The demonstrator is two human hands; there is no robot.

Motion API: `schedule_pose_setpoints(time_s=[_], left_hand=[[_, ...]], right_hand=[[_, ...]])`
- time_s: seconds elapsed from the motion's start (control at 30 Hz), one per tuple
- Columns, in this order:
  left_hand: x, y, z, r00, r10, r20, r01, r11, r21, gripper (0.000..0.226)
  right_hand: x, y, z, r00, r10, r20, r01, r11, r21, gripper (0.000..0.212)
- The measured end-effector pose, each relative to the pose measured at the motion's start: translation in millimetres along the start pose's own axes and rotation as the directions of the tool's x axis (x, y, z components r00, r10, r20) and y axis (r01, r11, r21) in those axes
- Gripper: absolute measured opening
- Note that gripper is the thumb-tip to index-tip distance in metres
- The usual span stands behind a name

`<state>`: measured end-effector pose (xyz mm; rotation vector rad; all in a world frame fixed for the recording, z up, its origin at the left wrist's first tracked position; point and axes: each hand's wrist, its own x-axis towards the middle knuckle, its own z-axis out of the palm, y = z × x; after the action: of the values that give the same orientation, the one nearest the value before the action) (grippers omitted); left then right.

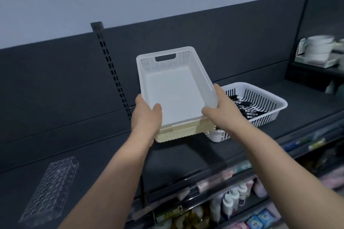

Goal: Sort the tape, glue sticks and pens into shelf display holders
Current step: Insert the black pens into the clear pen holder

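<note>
The left hand point(147, 115) and right hand point(223, 106) were bare; back from the grip, the left forearm point(119, 173) and right forearm point(275, 154) were unsleeved.

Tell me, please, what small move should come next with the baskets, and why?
Probably lower the stack onto the shelf: the left hand and right hand hold the empty white basket nested in the beige basket, tilted, beside the pen basket.

**One head view, close in**

You have a single wide camera, worn on your head. It faces forward and down onto the dark shelf point(83, 145), close enough that your left hand point(146, 117) and right hand point(223, 106), gripping the white basket point(175, 87), sit mid-frame.
</note>
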<state>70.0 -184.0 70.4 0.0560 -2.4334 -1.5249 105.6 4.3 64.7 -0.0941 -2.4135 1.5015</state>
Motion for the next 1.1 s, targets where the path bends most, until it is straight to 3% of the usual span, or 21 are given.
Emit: schedule_pose_setpoints(time_s=[0.13,0.27,0.4,0.5,0.63,0.87,1.0,1.1], left_hand=[[5.2,36.9,58.3,0.983,0.099,0.154,-0.093,0.995,-0.041,0.044],[3.5,73.5,140.3,0.928,0.199,0.316,-0.187,0.98,-0.07,0.063],[-2.6,110.3,236.0,0.882,0.219,0.417,-0.188,0.975,-0.115,0.067],[-7.1,134.6,309.6,0.863,0.206,0.461,-0.145,0.976,-0.164,0.068],[-13.9,157.2,388.7,0.864,0.136,0.484,-0.074,0.987,-0.145,0.067],[-7.8,162.1,448.2,0.875,-0.041,0.482,-0.027,0.991,0.133,0.072],[-6.4,151.4,464.0,0.861,-0.138,0.489,-0.03,0.947,0.319,0.072],[-2.6,149.0,466.5,0.857,-0.147,0.494,-0.042,0.935,0.351,0.064]], right_hand=[[1.2,21.0,-62.1,0.992,0.047,-0.119,-0.05,0.999,-0.015,0.05],[13.1,58.2,-138.4,0.965,0.107,-0.241,-0.112,0.994,-0.009,0.044],[30.8,96.8,-219.5,0.936,0.161,-0.312,-0.168,0.986,0.006,0.062],[48.2,128.9,-277.8,0.928,0.157,-0.339,-0.168,0.986,-0.006,0.064],[73.5,169.9,-339.8,0.931,0.191,-0.31,-0.206,0.978,-0.017,0.07],[121.7,231.0,-375.9,0.95,0.279,-0.138,-0.28,0.96,0.012,0.058],[133.6,260.9,-375.2,0.927,0.368,-0.065,-0.369,0.929,-0.007,0.066],[139.2,270.4,-378.1,0.908,0.417,-0.04,-0.418,0.907,-0.037,0.081]])
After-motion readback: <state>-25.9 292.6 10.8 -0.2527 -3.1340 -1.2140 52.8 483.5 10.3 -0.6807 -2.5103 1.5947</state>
